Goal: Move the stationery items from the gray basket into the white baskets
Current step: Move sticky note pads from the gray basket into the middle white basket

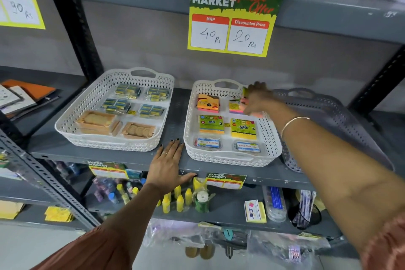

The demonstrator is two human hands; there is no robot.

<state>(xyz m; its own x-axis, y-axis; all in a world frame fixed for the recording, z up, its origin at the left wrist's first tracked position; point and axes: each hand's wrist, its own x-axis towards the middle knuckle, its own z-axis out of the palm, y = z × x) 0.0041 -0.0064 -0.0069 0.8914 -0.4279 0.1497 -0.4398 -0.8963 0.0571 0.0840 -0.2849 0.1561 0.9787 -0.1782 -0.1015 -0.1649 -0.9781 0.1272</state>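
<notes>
Right hand point(257, 98) is gripping a pink sticky-note pad point(243, 103) inside the centre-right perforated white basket point(232, 158); left hand point(167, 166) is lying flat, fingers spread, on the grey metal shelf point(175, 116).

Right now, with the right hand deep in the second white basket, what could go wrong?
1. The right hand sets a pink sticky-note pack at the far right corner of the white perforated plastic basket; it is blurred, so the pack may land askew on its neighbours.
2. The forearm passes over the basket's right wall and could nudge the tilted gray perforated basket beside it.
3. The left hand rests flat on the gray metal shelf edge, steadying no basket.
</notes>
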